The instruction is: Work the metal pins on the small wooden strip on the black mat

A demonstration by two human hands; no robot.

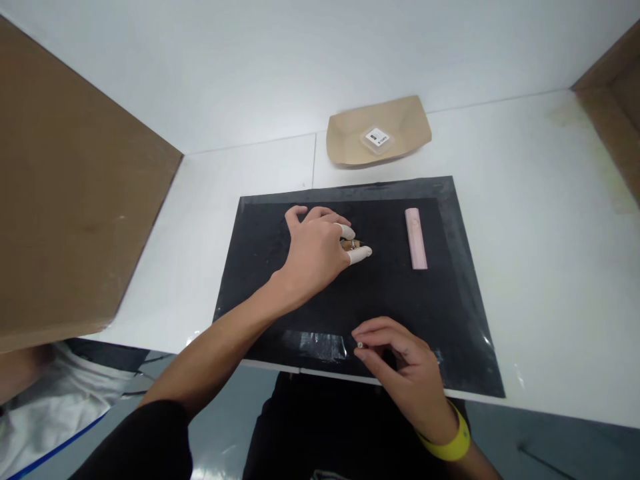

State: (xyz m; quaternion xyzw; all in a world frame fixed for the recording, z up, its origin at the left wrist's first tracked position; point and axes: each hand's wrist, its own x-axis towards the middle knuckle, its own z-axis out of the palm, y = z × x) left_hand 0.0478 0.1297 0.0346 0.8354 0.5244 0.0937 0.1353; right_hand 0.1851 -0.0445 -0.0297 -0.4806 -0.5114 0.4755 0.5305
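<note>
The left hand (315,250) pins a small brownish part (349,245), perhaps metal, between capped fingertips (361,254) on the black mat (400,300), steadying it. Nearer the body, the right hand (400,363) pinches a tiny pale piece (359,345), ready above the worktop (540,233).

Pink bar (416,238) on black mat (430,313); paper tray (345,143) holding small clear case (377,139); cardboard panel (65,200) left.
</note>
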